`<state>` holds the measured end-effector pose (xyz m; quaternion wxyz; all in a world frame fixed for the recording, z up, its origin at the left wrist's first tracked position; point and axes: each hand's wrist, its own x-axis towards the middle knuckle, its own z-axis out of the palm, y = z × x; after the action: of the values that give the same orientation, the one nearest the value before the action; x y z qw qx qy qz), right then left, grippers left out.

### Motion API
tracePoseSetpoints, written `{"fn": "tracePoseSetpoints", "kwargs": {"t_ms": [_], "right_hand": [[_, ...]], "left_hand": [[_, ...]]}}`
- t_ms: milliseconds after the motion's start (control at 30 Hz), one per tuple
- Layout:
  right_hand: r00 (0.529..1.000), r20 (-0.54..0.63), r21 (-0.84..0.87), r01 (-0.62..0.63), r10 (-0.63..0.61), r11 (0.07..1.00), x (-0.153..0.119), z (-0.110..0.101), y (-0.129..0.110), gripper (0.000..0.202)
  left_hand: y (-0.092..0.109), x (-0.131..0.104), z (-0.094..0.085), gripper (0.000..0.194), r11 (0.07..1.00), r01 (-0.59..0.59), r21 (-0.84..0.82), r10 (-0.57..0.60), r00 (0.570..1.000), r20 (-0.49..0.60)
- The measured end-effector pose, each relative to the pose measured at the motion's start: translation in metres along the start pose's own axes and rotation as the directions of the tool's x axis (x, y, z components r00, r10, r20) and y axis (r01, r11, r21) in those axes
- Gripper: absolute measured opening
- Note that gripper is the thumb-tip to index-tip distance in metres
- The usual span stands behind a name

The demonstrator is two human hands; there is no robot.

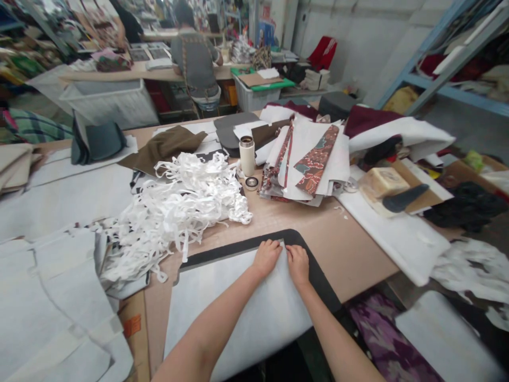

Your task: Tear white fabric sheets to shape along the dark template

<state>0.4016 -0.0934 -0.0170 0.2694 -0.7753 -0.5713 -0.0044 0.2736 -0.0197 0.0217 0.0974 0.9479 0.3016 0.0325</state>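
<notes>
A large white sheet (226, 302) with a thin grey edge lies over a dark grey rounded panel (326, 286) at the front of the table. My left hand (268, 258) has its fingers curled onto the sheet's far right corner. Just right of that corner, my right hand (298, 263) pinches the sheet's side edge with bent fingers. The two hands are close together but apart. The dark panel shows as a border beyond the sheet's far and right sides. What lies beneath my fingertips is hidden.
A tangled heap of white strips (191, 196) lies beyond the panel. Behind stand a cream flask (247, 157) and its lid (252, 183). Patterned and white pieces (310, 154) are stacked at right, near a wrapped block (384, 185). Another person (196, 61) sits farther back.
</notes>
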Motion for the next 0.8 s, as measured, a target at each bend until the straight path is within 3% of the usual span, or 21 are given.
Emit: {"fn": "tracePoseSetpoints", "kwargs": {"t_ms": [233, 433, 800], "right_hand": [[0.997, -0.011, -0.149, 0.078, -0.081, 0.986, -0.0042, 0.0020, -0.0019, 0.024], [0.991, -0.050, -0.163, 0.116, -0.125, 0.980, -0.0056, 0.0032, 0.0001, 0.025], [0.989, -0.020, -0.187, 0.140, -0.147, 0.972, -0.0072, 0.0013, -0.0019, 0.026]], "left_hand": [[0.0026, 0.0038, -0.0042, 0.034, 0.999, -0.021, 0.025, 0.021, 1.000, -0.009], [0.0000, 0.0095, -0.0071, 0.035, 0.997, -0.055, 0.051, 0.053, 0.998, 0.034], [-0.0010, 0.0058, -0.0055, 0.035, 0.996, -0.060, 0.063, 0.058, 0.998, 0.027]]}}
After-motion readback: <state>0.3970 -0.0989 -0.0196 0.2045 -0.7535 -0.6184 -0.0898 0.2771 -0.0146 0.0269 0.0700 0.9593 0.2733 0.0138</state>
